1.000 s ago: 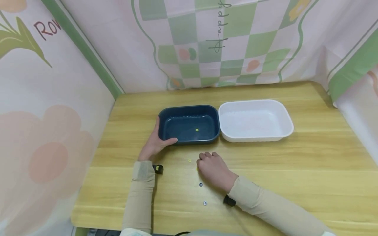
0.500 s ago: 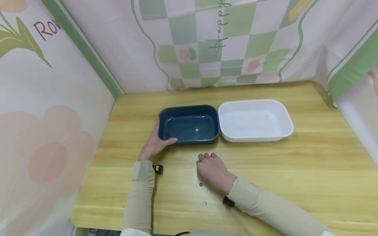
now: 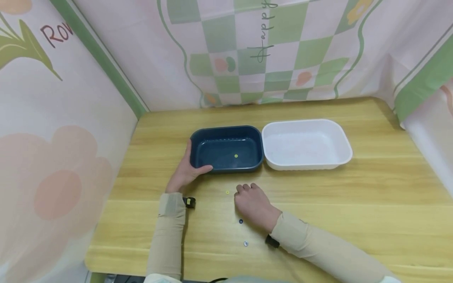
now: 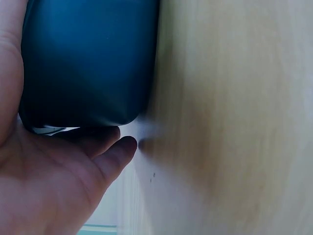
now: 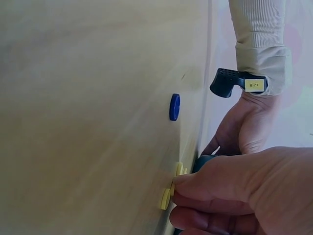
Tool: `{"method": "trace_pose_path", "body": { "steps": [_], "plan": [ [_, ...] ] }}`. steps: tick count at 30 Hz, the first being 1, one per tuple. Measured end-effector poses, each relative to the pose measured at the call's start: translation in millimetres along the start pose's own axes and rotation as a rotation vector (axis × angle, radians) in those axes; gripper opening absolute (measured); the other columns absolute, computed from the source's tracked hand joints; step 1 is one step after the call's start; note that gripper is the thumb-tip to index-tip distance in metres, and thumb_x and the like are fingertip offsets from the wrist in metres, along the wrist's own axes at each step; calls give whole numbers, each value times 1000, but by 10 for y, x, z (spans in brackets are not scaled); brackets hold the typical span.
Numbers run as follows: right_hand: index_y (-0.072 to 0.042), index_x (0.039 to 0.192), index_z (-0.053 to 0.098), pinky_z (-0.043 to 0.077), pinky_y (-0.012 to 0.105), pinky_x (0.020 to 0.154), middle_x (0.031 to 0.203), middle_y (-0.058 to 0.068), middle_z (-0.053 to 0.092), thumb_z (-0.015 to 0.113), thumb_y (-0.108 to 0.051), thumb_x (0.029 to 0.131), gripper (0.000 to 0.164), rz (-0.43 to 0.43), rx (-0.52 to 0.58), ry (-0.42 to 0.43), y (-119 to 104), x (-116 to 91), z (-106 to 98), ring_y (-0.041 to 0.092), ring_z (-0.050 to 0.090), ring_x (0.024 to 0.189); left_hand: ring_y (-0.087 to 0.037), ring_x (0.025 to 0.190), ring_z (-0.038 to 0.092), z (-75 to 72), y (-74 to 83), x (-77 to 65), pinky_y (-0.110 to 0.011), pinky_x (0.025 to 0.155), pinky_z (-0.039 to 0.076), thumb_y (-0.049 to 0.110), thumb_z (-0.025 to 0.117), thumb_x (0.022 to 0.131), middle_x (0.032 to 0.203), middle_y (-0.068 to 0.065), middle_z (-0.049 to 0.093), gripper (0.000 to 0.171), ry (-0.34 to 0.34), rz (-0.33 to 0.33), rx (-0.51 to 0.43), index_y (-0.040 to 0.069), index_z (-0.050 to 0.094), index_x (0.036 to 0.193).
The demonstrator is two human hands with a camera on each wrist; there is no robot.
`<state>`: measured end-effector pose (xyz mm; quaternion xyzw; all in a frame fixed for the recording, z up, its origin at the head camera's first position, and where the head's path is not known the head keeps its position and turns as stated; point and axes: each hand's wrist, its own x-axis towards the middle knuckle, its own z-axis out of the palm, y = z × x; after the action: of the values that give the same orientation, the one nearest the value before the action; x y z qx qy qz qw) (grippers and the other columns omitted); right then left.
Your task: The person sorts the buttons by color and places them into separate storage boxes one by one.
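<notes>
My left hand (image 3: 184, 173) holds the left front corner of a dark blue plastic basin (image 3: 226, 170), its thumb along the front rim; the left wrist view shows its fingers around the end wall (image 4: 88, 58). Inside the basin lies a small yellow button (image 3: 236, 156). My right hand (image 3: 253, 205) is down at the table, its thumb and finger pinching a yellow button (image 5: 172, 189) beside another yellow button (image 5: 165, 199). A yellow button (image 3: 227, 192) lies just left of that hand. Nearer me are a dark blue button (image 3: 241, 221) and a pale grey-blue button (image 3: 245, 243).
A white plastic basin (image 3: 307, 165) stands right against the blue one on the wooden table (image 3: 371, 204). Patterned curtains (image 3: 247, 78) hang behind the table and at its sides.
My right hand has shifted slightly left and toward me, covering the yellow button that showed at its edge earlier. My left hand and both basins stay in place.
</notes>
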<state>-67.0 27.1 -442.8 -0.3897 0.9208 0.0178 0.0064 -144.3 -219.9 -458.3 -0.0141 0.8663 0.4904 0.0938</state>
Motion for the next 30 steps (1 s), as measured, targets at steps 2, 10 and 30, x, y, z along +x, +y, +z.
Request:
{"method": "trace_pose_path", "body": {
  "steps": [2,10,30],
  "plan": [
    [-6,83,73,52,39,67,78,5,58,65,-5,85,9,-2,-1,2,0,0,2,21,57,70,-22,148,4,2,-3,1,-48,118,12,40,82,78,162,8,-6,121,1,-1,3,29,-10,156],
    [-6,85,74,53,38,68,79,6,59,66,-6,86,8,-1,-8,-7,-3,7,16,21,57,71,-23,148,4,9,-2,1,-48,118,11,40,81,78,162,9,-7,121,-2,-9,-5,31,-11,155],
    [-3,89,73,51,38,67,80,6,59,65,-8,88,9,-2,-8,-33,17,12,29,21,56,71,-24,148,6,12,-1,8,-50,118,12,42,82,77,162,8,-5,120,9,-23,-10,33,-10,155]
  ]
}}
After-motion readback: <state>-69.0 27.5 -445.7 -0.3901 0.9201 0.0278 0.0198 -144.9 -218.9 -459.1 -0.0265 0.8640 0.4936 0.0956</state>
